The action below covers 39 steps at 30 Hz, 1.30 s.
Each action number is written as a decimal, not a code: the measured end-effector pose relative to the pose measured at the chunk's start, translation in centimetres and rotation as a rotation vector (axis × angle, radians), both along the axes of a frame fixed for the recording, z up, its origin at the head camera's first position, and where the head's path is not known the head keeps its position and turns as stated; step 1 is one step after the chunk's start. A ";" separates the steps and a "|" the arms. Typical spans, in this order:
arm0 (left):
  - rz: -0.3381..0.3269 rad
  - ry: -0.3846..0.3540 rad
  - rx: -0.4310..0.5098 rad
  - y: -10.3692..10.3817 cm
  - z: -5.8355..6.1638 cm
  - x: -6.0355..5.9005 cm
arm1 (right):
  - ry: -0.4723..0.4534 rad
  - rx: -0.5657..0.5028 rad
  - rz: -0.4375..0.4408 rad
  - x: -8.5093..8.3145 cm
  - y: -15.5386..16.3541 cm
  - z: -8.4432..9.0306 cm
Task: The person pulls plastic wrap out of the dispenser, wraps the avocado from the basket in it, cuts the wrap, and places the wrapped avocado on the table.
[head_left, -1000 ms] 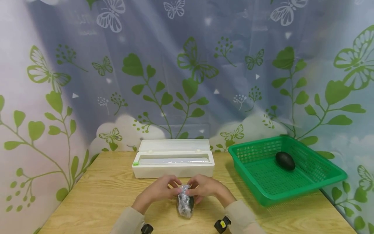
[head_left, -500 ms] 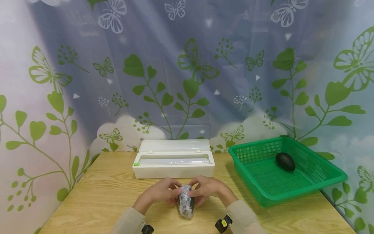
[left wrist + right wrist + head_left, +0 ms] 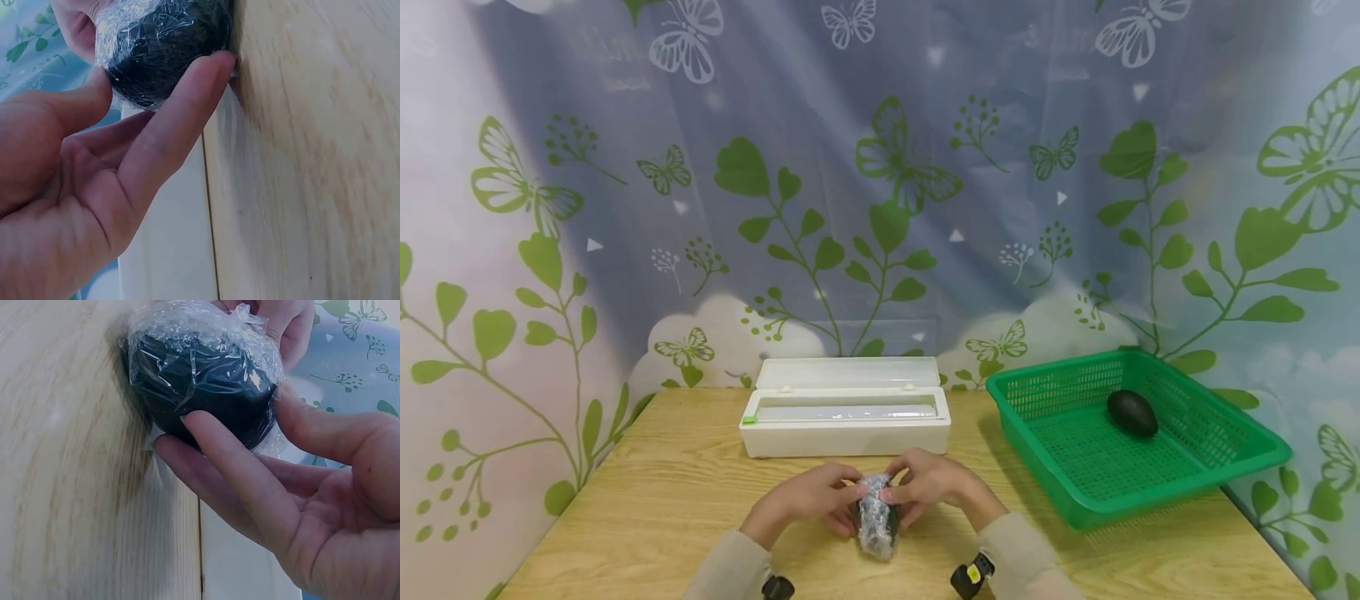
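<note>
A dark avocado wrapped in crinkled clear film lies on the wooden table near the front edge. My left hand grips its left side, thumb above and fingers below, as the left wrist view shows on the wrapped avocado. From the right, my right hand holds it the same way. In the right wrist view its fingers cup under the wrapped avocado, with the thumb at the side. The film bunches at the far end between both hands.
A white film dispenser box stands with its lid up just behind the hands. At the right sits a green plastic basket holding a bare dark avocado. A printed curtain closes off the back and sides.
Both hands have crept slightly closer round the far end of the wrapped avocado. The avocado stays where it was on the table.
</note>
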<state>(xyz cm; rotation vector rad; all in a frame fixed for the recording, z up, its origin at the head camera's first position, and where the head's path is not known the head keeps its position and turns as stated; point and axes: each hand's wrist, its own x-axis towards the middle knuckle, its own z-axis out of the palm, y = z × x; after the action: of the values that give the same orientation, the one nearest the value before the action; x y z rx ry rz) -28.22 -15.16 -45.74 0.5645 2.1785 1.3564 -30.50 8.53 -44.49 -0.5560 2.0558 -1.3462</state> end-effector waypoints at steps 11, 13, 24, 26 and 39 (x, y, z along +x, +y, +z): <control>0.001 -0.046 0.042 0.3 -0.1 0.1 | -0.023 0.006 -0.004 -0.1 0.2 -0.3; 0.009 -0.055 0.054 0.4 -0.1 0.2 | -0.036 -0.001 -0.014 -0.1 0.2 -0.3; 0.078 -0.104 0.171 0.2 0.1 -0.2 | -0.026 -0.072 -0.005 0.0 0.4 0.5; 0.075 -0.107 0.173 0.2 0.2 -0.1 | -0.026 -0.080 -0.002 -0.1 0.4 0.5; 0.064 -0.101 0.184 -0.1 0.2 -0.3 | -0.042 -0.141 0.004 -0.3 0.3 0.2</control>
<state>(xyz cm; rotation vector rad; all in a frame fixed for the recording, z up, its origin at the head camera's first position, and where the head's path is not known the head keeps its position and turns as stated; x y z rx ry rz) -28.48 -15.31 -45.58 0.4856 2.0200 1.5962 -30.82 8.80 -44.28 -0.5875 1.9357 -1.4965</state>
